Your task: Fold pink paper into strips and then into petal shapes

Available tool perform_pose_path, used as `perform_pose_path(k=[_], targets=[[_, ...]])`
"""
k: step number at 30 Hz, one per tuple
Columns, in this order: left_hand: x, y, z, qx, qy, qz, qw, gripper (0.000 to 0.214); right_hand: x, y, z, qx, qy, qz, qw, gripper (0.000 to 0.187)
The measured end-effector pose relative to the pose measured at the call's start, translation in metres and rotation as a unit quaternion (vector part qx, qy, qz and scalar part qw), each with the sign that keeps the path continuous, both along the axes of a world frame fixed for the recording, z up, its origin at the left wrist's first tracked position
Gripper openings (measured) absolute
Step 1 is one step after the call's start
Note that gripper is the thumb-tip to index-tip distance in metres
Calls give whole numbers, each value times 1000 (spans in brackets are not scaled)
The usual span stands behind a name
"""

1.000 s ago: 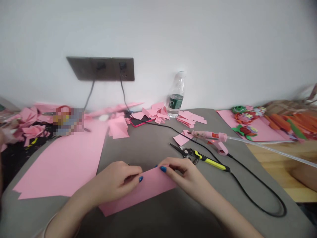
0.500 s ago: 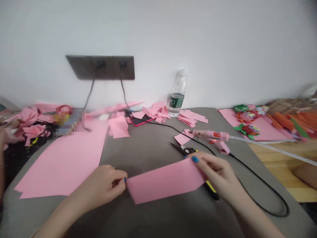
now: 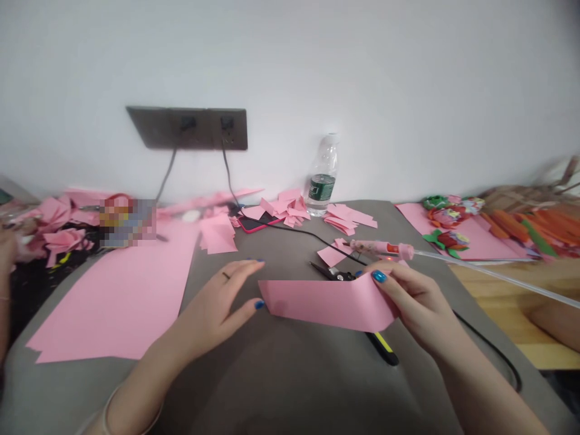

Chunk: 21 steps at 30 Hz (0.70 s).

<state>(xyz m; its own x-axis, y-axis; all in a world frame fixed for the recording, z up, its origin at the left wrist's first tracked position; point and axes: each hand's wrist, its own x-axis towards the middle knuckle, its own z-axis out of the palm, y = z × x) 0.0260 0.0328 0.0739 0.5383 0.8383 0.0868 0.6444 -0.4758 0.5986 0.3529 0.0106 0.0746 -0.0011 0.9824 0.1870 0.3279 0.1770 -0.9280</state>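
Head view. Item 1: a pink paper strip (image 3: 326,305), lower centre of the frame, curving slightly above a grey-covered table (image 3: 281,241). Item 2: the right hand (image 3: 412,305), fingers and thumb together, clamped on the strip's right end (blue nail polish on show). Item 3: the left hand (image 3: 212,302), fingers spread apart and holding nothing, its thumb just beside the strip's left end. Item 4: yellow-handled snips (image 3: 333,273), partly under the strip, their handle tip (image 3: 383,349) showing below it. Item 5: a pink hot glue gun (image 3: 380,248), just beyond the right hand, with a long glue stick (image 3: 493,277) running right. Lower left lies a large pink paper sheet (image 3: 109,296). Upper centre hold pink paper scraps (image 3: 287,208), a phone in a pink case (image 3: 256,223) and a water bottle (image 3: 321,178). Paper flowers (image 3: 446,217) sit at right; a second person's hand (image 3: 6,251) shows at the left edge.
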Motion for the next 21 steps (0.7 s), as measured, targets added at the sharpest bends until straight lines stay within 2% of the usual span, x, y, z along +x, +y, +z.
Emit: perform_pose_path(k=[2, 5, 7, 9, 11, 13, 15, 17, 19, 21], targets=[[15, 7, 0, -7, 6, -32, 999, 47, 0, 2, 5, 21, -7, 2, 1000, 35], [23, 15, 3, -35, 8, -50, 998, 27, 3, 3, 7, 34, -11, -40, 999, 34], [21, 16, 4, -81, -14, -56, 995, 35, 3, 4, 4, 21, 11, -81, 996, 31], [14, 13, 4, -115, -58, -37, 991, 38, -1, 4, -2, -13, 85, -99, 991, 29], [7, 6, 1, -136, -103, 12, 985, 38, -11, 3, -10, -72, 201, -66, 975, 33], [3, -2, -5, -171, -136, 69, 973, 38, -26, -1, -17, -150, 275, 12, 950, 38], [2, -10, -12, -218, -162, 106, 957, 40, -46, -6, -24, -195, 272, 87, 938, 42], [4, -19, -19, -255, -193, 115, 941, 44, -66, -12, -30, -232, 251, 133, 930, 40], [7, -27, -26, -279, -245, 127, 920, 47, -85, -17, -36, -244, 249, 135, 927, 44], [12, -35, -32, -300, -322, 160, 884, 51, -100, -21, -42, -236, 285, 84, 925, 47]])
